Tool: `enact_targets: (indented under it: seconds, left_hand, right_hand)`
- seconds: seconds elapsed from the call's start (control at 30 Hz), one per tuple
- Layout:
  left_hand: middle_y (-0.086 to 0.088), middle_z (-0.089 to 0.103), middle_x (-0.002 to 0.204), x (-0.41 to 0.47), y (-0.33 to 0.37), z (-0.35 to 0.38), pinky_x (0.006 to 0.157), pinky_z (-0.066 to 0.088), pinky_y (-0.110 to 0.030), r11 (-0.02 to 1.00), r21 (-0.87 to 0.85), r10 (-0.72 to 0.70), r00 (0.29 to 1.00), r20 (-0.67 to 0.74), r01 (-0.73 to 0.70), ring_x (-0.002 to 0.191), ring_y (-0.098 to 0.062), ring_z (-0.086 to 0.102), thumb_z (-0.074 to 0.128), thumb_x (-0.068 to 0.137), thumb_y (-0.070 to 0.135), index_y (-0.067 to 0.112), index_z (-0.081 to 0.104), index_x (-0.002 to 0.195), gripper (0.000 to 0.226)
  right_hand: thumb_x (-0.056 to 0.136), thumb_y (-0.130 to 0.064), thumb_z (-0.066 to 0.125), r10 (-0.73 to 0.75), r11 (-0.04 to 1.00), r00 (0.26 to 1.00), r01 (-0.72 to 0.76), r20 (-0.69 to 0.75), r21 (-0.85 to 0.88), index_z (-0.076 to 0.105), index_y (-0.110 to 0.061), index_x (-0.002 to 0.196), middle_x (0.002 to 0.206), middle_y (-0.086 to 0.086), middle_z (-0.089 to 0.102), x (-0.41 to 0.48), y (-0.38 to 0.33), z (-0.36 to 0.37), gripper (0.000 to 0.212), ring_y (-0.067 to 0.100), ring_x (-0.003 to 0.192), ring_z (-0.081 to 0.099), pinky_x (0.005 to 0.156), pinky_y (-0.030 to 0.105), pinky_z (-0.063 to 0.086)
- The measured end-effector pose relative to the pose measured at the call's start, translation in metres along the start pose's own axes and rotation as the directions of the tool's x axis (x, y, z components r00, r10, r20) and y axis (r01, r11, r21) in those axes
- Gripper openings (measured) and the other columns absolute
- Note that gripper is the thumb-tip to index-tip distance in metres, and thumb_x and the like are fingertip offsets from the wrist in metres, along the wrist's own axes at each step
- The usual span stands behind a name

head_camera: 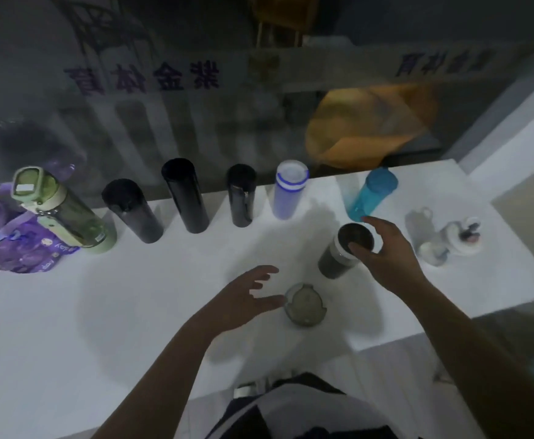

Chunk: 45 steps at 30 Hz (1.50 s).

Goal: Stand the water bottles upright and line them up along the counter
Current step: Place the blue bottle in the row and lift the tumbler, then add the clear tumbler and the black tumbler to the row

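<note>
Several bottles stand upright along the back of the white counter [101, 312]: a green bottle [66, 213], three black flasks [134, 210] [185, 194] [241, 194], a pale blue-ringed bottle [288, 190] and a teal bottle [370, 193]. Nearer me stands a dark steel-topped bottle [341, 251]. My right hand [386, 251] rests on its top, fingers curled over the rim. My left hand [246, 299] hovers open, fingers spread, beside a grey upright bottle [305, 307] seen from above.
A purple bag [15, 248] sits at the counter's left end. A white bottle with a cap and loop [443, 239] lies at the right end. A glass wall with lettering runs behind the row. The counter's front edge is near my body.
</note>
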<state>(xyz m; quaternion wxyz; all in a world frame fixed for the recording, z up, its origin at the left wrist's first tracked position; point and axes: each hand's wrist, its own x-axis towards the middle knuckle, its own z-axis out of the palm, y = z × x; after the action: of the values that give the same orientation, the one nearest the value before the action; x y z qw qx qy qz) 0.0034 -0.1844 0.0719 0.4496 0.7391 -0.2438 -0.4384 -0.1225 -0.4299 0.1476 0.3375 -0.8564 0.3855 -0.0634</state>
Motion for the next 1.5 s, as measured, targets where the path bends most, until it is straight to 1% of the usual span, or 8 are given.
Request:
enact_targets:
  seconds: [0.17,0.27,0.53,0.67,0.93,1.07,1.3,1.5]
  left_hand:
    - [0.030,0.036,0.133,0.002,0.000,0.024,0.104,0.035,-0.016,0.969,0.193,0.111,0.967,0.228,-0.157,0.122,0.012,0.037,0.087,0.068,0.040,0.043,0.036,0.140,0.088]
    - [0.017,0.033,0.143,0.005,-0.001,0.035,0.110,0.036,-0.026,0.929,0.294,0.150,0.956,0.252,-0.223,0.129,-0.003,0.036,0.088,0.067,0.036,0.040,0.028,0.146,0.099]
    - [0.014,0.035,0.140,0.018,-0.008,0.046,0.109,0.038,-0.030,0.891,0.384,0.191,0.967,0.168,-0.242,0.130,-0.007,0.038,0.085,0.069,0.035,0.043,0.030,0.145,0.094]
    - [0.014,0.041,0.138,0.020,-0.005,0.058,0.108,0.039,-0.032,0.895,0.413,0.148,0.986,0.079,-0.168,0.127,-0.006,0.042,0.085,0.067,0.037,0.038,0.034,0.145,0.093]
    - [0.016,0.038,0.138,0.038,0.019,0.085,0.101,0.045,-0.030,0.885,0.464,0.105,0.986,-0.127,-0.035,0.124,-0.010,0.044,0.082,0.065,0.039,0.037,0.034,0.142,0.091]
    - [0.014,0.032,0.138,0.062,0.038,0.100,0.095,0.048,-0.033,0.817,0.575,0.052,0.991,-0.123,0.028,0.118,-0.015,0.041,0.080,0.065,0.029,0.051,0.028,0.140,0.094]
    - [0.000,0.054,0.117,0.135,0.089,0.102,0.086,0.054,-0.038,0.805,0.585,0.003,0.986,-0.168,0.097,0.104,-0.023,0.060,0.079,0.050,0.031,0.046,0.042,0.125,0.085]
    - [-0.005,0.058,0.118,0.206,0.161,0.086,0.084,0.052,-0.036,0.831,0.548,0.064,0.961,-0.269,0.098,0.105,-0.026,0.060,0.088,0.053,0.018,0.020,0.048,0.129,0.085]
  right_hand:
    - [0.084,-0.035,0.071,0.032,0.998,0.999,-0.033,-0.028,-0.053,0.043,-0.026,0.140,0.146,0.002,0.044,-0.039,0.025,0.000,0.063,0.021,0.128,0.046,0.103,0.033,0.037]
    - [0.085,-0.035,0.071,0.010,0.998,1.000,-0.011,-0.015,-0.063,0.037,-0.028,0.144,0.150,0.001,0.040,-0.043,0.029,-0.004,0.068,0.022,0.132,0.042,0.107,0.037,0.036]
    - [0.075,-0.046,0.075,-0.098,0.987,0.979,0.118,0.176,-0.106,0.024,-0.040,0.144,0.152,-0.001,0.032,0.018,0.038,0.010,0.086,0.023,0.134,0.038,0.110,0.045,0.039]
    - [0.076,-0.036,0.073,-0.186,0.961,0.932,0.239,0.310,-0.142,0.032,-0.036,0.141,0.139,0.001,0.041,0.046,0.050,0.015,0.077,0.026,0.121,0.048,0.103,0.043,0.046]
    - [0.065,-0.038,0.082,-0.287,0.952,0.888,0.306,0.360,0.004,0.047,-0.041,0.110,0.112,-0.004,0.054,0.099,0.092,-0.040,0.057,0.018,0.100,0.058,0.090,0.035,0.051]
    - [0.066,-0.035,0.084,-0.318,0.918,0.867,0.383,0.384,-0.104,0.047,-0.035,0.121,0.117,-0.002,0.049,0.129,0.113,-0.079,0.066,0.019,0.103,0.055,0.088,0.034,0.050]
    - [0.070,-0.033,0.082,-0.277,0.888,0.887,0.383,0.370,-0.253,0.043,-0.032,0.133,0.128,0.003,0.049,0.177,0.146,-0.118,0.074,0.023,0.111,0.056,0.093,0.035,0.048]
    - [0.068,-0.024,0.083,-0.213,0.930,0.916,0.297,0.341,-0.216,0.044,-0.027,0.132,0.125,0.007,0.050,0.205,0.167,-0.131,0.075,0.027,0.112,0.054,0.094,0.038,0.049]
